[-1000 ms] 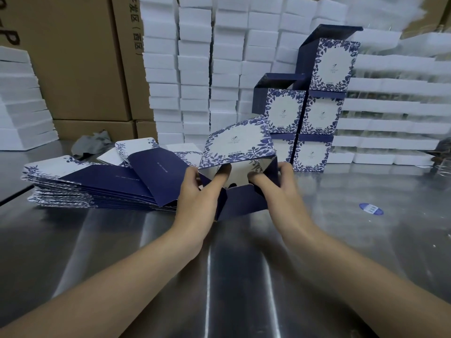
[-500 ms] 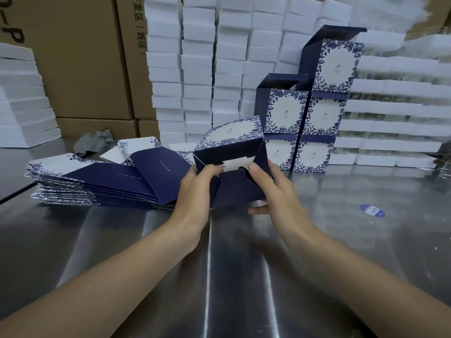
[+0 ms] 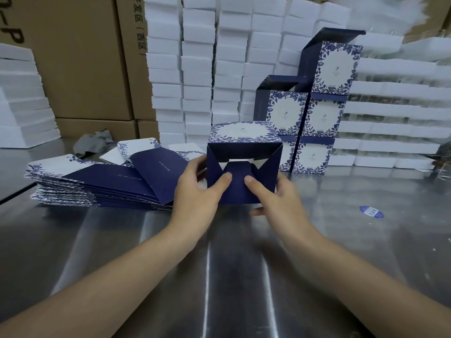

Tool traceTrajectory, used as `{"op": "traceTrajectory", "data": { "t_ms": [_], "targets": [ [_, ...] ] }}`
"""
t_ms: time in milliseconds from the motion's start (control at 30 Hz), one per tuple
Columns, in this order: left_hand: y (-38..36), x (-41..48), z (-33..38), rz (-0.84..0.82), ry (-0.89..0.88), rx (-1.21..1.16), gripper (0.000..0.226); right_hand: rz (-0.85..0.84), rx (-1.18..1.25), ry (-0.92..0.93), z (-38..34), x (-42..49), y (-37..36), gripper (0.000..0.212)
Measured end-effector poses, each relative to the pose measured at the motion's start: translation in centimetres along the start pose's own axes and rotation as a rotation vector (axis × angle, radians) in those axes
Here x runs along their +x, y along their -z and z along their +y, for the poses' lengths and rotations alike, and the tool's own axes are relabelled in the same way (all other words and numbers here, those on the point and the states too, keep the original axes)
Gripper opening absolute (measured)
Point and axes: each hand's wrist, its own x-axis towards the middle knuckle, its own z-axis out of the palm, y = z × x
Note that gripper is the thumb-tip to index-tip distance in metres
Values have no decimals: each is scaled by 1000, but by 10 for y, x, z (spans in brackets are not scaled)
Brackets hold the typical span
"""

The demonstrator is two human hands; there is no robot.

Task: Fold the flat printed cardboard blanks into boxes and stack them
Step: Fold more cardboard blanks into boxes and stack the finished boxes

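Observation:
I hold a half-folded navy box with a white floral panel [image 3: 244,152] just above the steel table, its bottom turned toward me. My left hand [image 3: 197,186] grips its left side, my right hand [image 3: 275,193] its right side. Both thumbs press the middle navy flap inward, and a small gap shows the white inside. A pile of flat printed blanks [image 3: 97,181] lies on the table to the left. Several finished boxes [image 3: 314,118] are stacked behind the held box, the top ones with lids open.
Walls of white foam trays [image 3: 207,69] fill the back and right. Brown cartons [image 3: 85,57] stand at the back left beside more white trays [image 3: 22,98]. A grey rag [image 3: 95,142] lies behind the blanks. A blue round sticker [image 3: 371,212] sits on the steel table [image 3: 219,264].
The bottom flaps have folded shut: the wide opening seen earlier is now nearly closed. My thumbs moved from the side flaps onto the centre flap, and the box turned squarer toward me.

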Motion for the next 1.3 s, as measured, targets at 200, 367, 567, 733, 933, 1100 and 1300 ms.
{"op": "traceTrajectory", "data": {
  "t_ms": [200,367,567,733,933,1100,1300],
  "targets": [
    [3,3,-1,51,-37,54,45,-8,-52,-2,3,2,0,12],
    [3,1,1,34,-30,16,44,-45,28,-11,-1,-1,0,16],
    [2,0,7,30,20,-62,31,15,60,-64,-4,1,-1,48],
    [2,0,7,34,25,0,22,37,-27,-63,-5,0,-1,47],
    [3,1,-2,16,9,109,35,39,-115,-101,-12,-9,3,24],
    [2,1,-4,-9,30,130,52,3,-140,-148,-10,-6,5,32],
    [2,-4,4,-31,14,140,60,-13,-49,-188,-11,-2,1,2]
  ]
}}
